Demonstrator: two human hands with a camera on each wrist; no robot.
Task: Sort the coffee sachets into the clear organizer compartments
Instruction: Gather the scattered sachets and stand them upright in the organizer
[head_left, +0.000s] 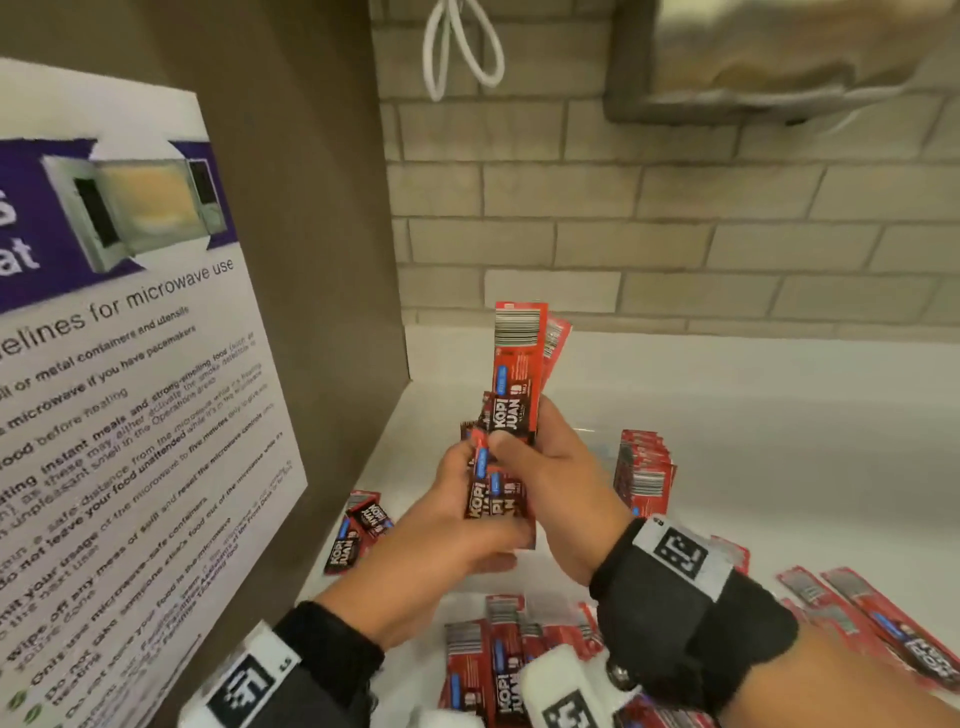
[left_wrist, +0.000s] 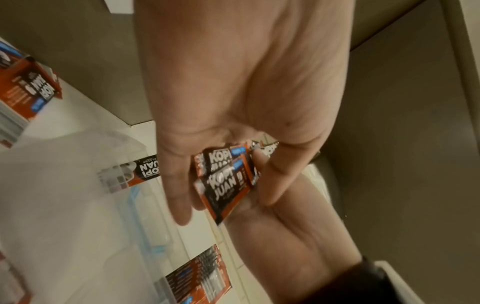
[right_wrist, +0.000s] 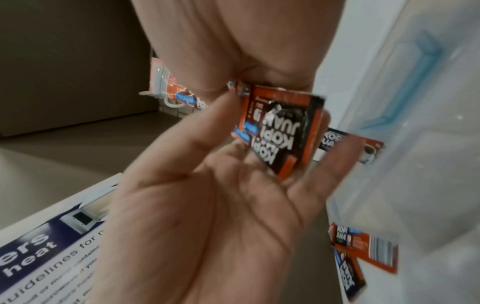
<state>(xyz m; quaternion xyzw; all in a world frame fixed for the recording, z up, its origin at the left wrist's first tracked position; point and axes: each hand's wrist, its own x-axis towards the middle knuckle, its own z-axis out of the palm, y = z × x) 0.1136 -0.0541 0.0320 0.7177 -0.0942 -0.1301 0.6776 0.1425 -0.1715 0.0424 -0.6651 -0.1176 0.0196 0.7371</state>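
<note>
Both hands hold one bundle of red and black coffee sachets (head_left: 519, 364) upright above the white counter. My left hand (head_left: 467, 499) grips the bundle's lower end from the left. My right hand (head_left: 540, 457) pinches it higher up, thumb on the front sachet. In the left wrist view the left hand (left_wrist: 223, 191) curls round the sachets (left_wrist: 223, 185). The right wrist view shows the right hand (right_wrist: 265, 154) round the same bundle (right_wrist: 283, 127). Behind the hands sits the clear organizer (head_left: 605, 447), with a standing stack of sachets (head_left: 644, 467) inside.
Loose sachets lie on the counter near me (head_left: 493, 665), at the right (head_left: 883, 623) and by the left wall (head_left: 358, 530). A brown side panel with a microwave notice (head_left: 130, 415) stands close on the left. A tiled wall (head_left: 675, 234) closes the back.
</note>
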